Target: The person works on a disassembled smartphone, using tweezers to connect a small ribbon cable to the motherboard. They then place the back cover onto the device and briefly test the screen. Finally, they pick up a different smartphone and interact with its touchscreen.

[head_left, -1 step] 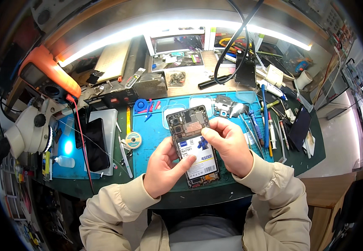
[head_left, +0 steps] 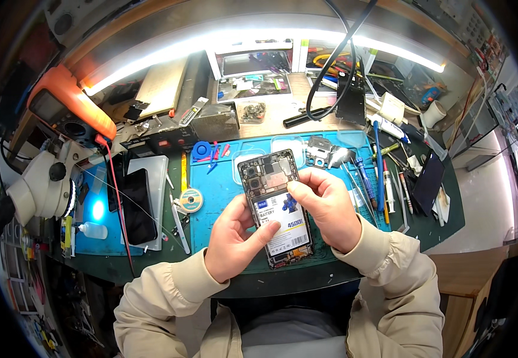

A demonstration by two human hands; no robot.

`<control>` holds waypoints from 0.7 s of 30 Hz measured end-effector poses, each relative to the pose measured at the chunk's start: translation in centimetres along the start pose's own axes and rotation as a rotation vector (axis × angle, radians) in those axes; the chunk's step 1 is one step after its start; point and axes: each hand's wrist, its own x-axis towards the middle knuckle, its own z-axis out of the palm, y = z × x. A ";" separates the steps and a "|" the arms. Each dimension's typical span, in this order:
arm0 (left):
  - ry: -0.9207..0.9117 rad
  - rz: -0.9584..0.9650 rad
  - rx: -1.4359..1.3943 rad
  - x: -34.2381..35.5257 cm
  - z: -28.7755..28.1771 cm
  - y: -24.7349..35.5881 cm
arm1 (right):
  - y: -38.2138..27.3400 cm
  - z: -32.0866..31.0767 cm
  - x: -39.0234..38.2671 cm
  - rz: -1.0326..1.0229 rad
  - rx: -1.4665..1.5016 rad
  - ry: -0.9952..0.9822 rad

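Note:
An opened smartphone (head_left: 274, 175), back cover off, shows its circuit board, camera modules and a white battery (head_left: 285, 235). It is held over the blue work mat (head_left: 211, 232), top tilted slightly left. My left hand (head_left: 232, 241) grips its left side, thumb lying on the battery label. My right hand (head_left: 329, 212) grips its right side, thumb pressed on the board just above the battery. Behind the phone are clear plastic trays (head_left: 288, 142) and a metal plate-like part (head_left: 321, 152). The fingers under the phone are partly hidden.
At left stand a microscope (head_left: 35, 191), orange meter (head_left: 71, 104), black phone (head_left: 139, 203) on a clear case, small bottle (head_left: 92, 230) and solder spool (head_left: 190, 200). Pens, screwdrivers and syringes (head_left: 388, 191) crowd the right. A looped black cable (head_left: 330, 59) hangs above. A wooden cabinet (head_left: 461, 268) stands right.

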 end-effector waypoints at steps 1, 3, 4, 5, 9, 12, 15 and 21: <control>-0.001 -0.011 -0.011 0.0 0.0 0.1 | -0.2 0.0 0.0 0.008 -0.006 -0.004; -0.009 -0.033 -0.038 0.0 0.1 0.2 | -0.2 -0.1 -0.1 0.014 -0.009 -0.007; -0.012 -0.032 -0.038 0.0 0.1 0.2 | -0.2 -0.2 -0.1 0.011 -0.004 -0.010; -0.015 -0.032 -0.036 0.1 0.0 0.1 | -0.2 -0.2 -0.1 0.008 0.002 -0.013; 0.030 -0.005 -0.027 -0.1 -0.2 0.0 | -0.3 0.0 0.2 0.009 -0.017 -0.051; 0.161 0.070 -0.057 0.4 -0.7 -0.3 | 0.2 0.2 0.2 -0.038 -0.143 -0.049; 0.202 0.154 -0.096 0.9 -1.0 -0.3 | 0.3 0.7 -0.4 -0.080 -0.142 -0.084; -0.031 0.188 -0.206 1.1 -2.4 -0.7 | -0.8 -0.1 -0.2 0.177 0.237 -0.272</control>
